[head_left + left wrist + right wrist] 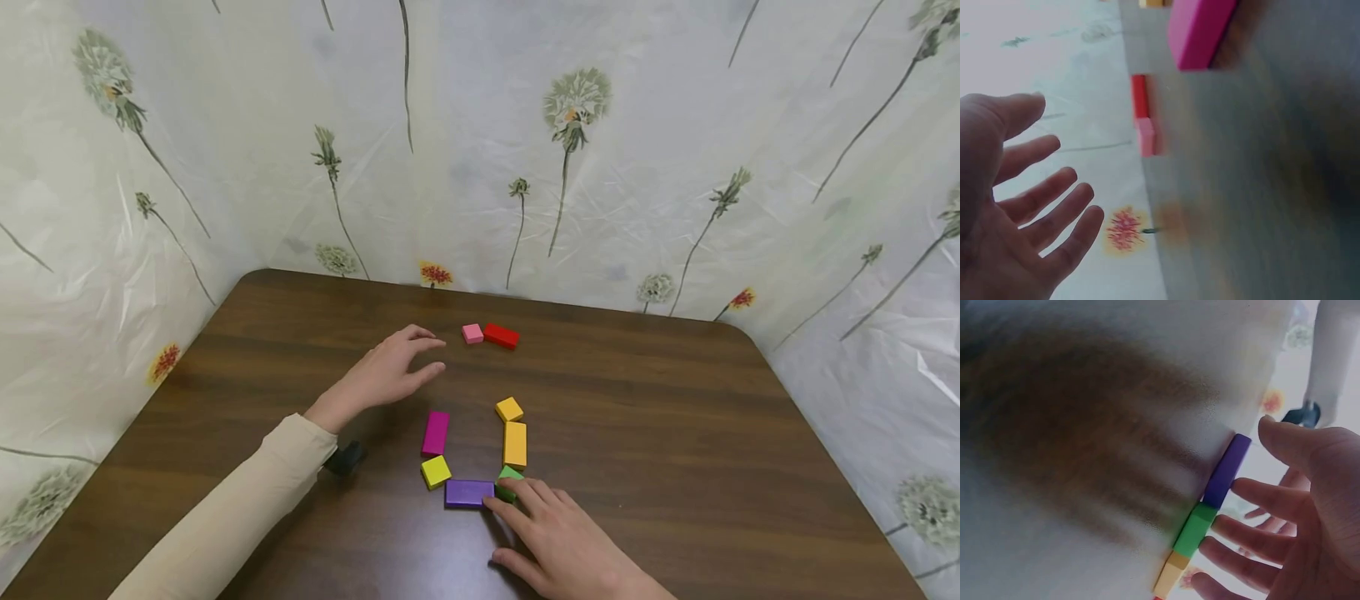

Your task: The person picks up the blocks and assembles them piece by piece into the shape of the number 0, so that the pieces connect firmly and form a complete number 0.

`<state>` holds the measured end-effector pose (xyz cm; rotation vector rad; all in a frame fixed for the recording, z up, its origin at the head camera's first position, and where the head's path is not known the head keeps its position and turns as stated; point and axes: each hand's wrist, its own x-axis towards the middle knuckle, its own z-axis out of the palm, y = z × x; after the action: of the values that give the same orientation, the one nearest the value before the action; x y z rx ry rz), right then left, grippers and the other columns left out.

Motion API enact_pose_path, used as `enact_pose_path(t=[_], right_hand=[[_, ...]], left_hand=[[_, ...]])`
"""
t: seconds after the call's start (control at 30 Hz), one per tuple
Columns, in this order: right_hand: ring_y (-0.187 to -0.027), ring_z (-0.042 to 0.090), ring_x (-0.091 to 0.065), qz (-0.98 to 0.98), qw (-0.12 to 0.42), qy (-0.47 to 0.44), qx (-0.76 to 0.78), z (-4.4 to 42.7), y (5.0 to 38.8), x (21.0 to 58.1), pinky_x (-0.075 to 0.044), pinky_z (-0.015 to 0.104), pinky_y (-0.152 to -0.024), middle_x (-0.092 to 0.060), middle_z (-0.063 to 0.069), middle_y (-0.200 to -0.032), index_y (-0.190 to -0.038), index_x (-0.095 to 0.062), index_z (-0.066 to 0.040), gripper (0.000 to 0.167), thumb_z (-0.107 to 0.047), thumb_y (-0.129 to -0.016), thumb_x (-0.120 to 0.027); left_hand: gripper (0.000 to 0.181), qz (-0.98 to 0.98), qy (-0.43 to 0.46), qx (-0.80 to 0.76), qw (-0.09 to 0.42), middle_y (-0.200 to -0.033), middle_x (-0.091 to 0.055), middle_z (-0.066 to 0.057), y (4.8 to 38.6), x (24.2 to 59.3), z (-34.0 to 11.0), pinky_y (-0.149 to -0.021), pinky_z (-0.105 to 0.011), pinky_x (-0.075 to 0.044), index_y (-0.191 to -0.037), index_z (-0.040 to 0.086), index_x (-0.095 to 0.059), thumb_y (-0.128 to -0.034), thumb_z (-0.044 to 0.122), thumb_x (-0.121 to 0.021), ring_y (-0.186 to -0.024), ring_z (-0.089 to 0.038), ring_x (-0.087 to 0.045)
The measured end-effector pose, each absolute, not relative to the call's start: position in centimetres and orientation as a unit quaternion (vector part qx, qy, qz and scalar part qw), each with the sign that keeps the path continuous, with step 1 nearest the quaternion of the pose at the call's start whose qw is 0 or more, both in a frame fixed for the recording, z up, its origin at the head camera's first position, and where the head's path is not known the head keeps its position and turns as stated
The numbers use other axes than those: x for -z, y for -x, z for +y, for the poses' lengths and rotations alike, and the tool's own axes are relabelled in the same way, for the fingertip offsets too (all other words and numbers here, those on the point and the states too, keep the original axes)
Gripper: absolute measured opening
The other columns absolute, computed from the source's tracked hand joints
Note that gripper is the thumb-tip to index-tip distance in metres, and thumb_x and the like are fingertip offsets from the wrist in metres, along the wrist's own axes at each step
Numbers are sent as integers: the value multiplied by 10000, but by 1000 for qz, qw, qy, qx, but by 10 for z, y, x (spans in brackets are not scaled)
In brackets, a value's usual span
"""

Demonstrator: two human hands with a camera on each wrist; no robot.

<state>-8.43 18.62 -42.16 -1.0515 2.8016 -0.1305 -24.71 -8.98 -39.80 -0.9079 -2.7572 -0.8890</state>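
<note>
My right hand point(551, 533) reaches in from the front, loosely extended fingers resting at a purple block point(469, 493) and a small green block point(510, 474). It partly covers the green one in the head view. My left hand point(386, 369) hovers above the table, holding nothing, fingers spread apart in the left wrist view. Below it lies a magenta block point(435, 433), followed by a small yellow block point(436, 472) that meets the purple one's left end. Beyond the green block lie a long orange block point(515, 444) and a small orange block point(509, 409).
Farther back, a small pink block point(472, 333) touches a red block point(501, 336), to the right of my left fingertips. The brown wooden table point(675, 417) ends at a flower-printed sheet point(465, 192). A dark band point(345, 459) sits under the left wrist.
</note>
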Motion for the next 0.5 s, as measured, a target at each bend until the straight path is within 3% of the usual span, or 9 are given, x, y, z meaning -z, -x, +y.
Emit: enact_pose_path(t=[0.5], right_hand=[[-1182, 219, -507, 931, 70, 357, 40, 187, 84, 423, -484, 454, -882, -485, 35, -1402, -1405, -542, -199, 614, -610, -955, -467]], left_hand=[[431, -916, 259, 306, 6, -1267, -553, -198, 294, 421, -79, -954, -489, -445, -1309, -7, -596, -976, 266, -609, -1158, -337, -540]])
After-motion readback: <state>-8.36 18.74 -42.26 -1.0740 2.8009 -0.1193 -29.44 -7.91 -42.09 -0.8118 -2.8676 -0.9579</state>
